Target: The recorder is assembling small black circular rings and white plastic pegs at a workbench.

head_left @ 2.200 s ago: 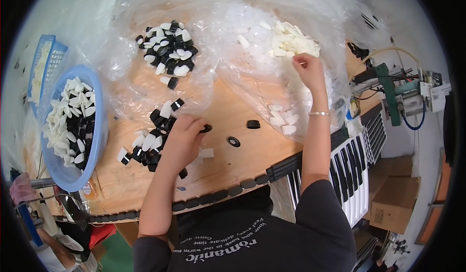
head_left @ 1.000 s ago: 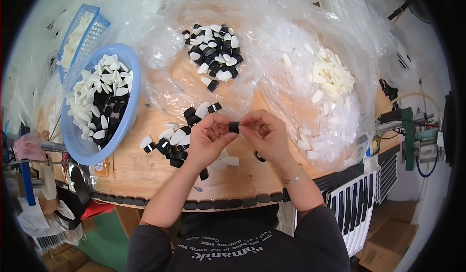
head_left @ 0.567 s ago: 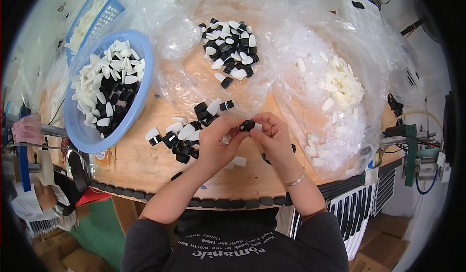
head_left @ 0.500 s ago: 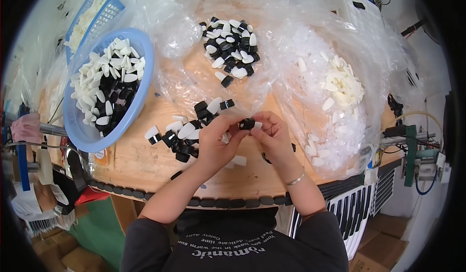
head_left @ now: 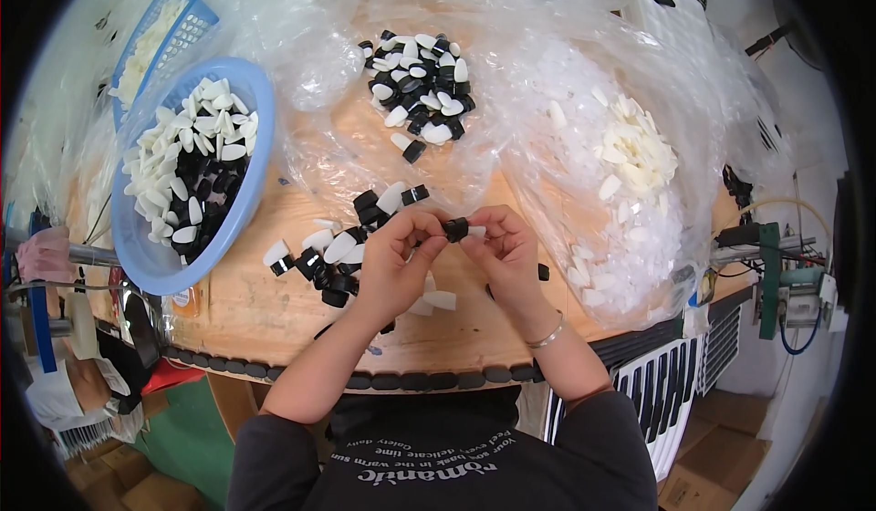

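Note:
Both my hands meet above the near middle of the table. A small black cap-like part (head_left: 455,229) is pinched in the fingertips of my left hand (head_left: 401,260). From its right side sticks a white tongue-shaped piece (head_left: 476,231), gripped between thumb and fingers of my right hand (head_left: 507,257). The two parts touch; whether one sits inside the other I cannot tell. Beside my left hand lies a loose heap of black parts (head_left: 336,278) and white pieces (head_left: 343,245). Flat white pieces (head_left: 440,300) rest on the wood between my forearms.
A blue basin (head_left: 265,137) of white and black parts stands at left, a blue basket (head_left: 193,29) behind it. Farther back is a mixed pile (head_left: 418,82). Clear plastic sheeting (head_left: 319,64) and whitish pieces (head_left: 639,151) spread right. Black padding (head_left: 418,381) lines the table edge.
The view has shifted a little, so the table's contents appear slightly farther left. Both hands keep their pinch, and the black part has turned slightly between them.

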A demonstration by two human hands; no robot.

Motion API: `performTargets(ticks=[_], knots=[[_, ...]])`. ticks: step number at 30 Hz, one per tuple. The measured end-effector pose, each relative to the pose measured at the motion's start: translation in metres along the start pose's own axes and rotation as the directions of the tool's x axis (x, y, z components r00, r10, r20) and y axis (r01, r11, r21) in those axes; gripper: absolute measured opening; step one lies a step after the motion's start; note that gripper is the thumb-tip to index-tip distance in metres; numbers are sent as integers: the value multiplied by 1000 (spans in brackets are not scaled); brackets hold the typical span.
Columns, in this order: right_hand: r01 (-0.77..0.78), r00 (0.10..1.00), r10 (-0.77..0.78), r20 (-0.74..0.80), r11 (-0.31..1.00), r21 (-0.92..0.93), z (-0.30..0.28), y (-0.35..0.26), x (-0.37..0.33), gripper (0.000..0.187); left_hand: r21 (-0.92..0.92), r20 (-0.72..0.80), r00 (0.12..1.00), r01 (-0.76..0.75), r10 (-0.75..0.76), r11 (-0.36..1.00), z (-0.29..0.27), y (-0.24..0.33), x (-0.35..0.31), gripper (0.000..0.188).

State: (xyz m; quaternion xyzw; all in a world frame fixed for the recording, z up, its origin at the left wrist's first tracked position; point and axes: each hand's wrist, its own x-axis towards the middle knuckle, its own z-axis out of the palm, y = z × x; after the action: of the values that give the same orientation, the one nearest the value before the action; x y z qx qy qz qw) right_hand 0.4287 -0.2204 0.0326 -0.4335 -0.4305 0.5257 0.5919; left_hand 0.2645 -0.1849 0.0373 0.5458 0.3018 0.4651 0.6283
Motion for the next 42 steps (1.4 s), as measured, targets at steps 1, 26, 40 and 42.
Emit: performTargets(ticks=[1,26,40,42], knots=[[25,1000,-25,9,1000,-18,1,-1,-1,25,-67,37,999,33,-30,997,-2,1,1,10],[86,996,-81,31,954,-289,9,-23,-7,29,77,40,994,96,-100,992,-8,-4,3,4],[-18,999,20,-28,997,69,14,-28,-10,22,-111,18,999,40,-39,993,8,-10,-2,12],[-29,999,33,-31,993,112,14,-29,-10,21,-109,29,999,32,-29,993,3,-15,-3,12]])
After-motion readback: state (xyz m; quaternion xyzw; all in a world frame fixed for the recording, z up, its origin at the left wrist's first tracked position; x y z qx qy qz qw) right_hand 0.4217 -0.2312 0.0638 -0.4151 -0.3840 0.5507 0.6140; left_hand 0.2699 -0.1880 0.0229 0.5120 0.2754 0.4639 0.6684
